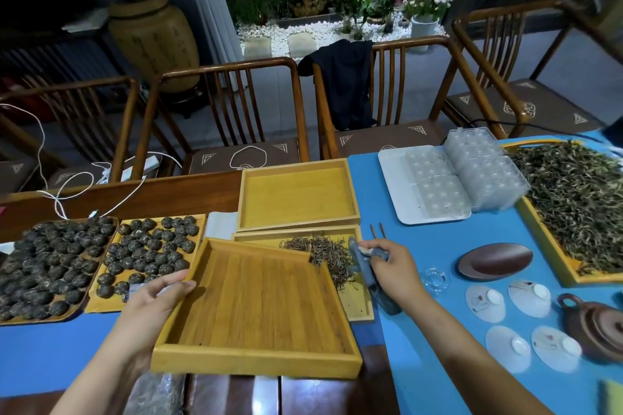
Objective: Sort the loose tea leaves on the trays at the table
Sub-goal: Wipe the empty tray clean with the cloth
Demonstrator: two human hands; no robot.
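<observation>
You have three plain wooden trays in the middle: one empty tray point(256, 307) at the front, one with a small heap of loose tea leaves point(323, 254) under it, one empty tray point(296, 195) behind. Two more trays point(148, 256) on your left carry rolled tea balls. One big tray point(573, 202) on your right holds loose leaves. Four white lids point(529, 323), one teapot point(596, 327), one dark dish point(495, 261), four chairs point(232, 111).

Dark loose tea leaves point(323, 254) piled on wooden tray point(357, 303), possibly spilling.
</observation>
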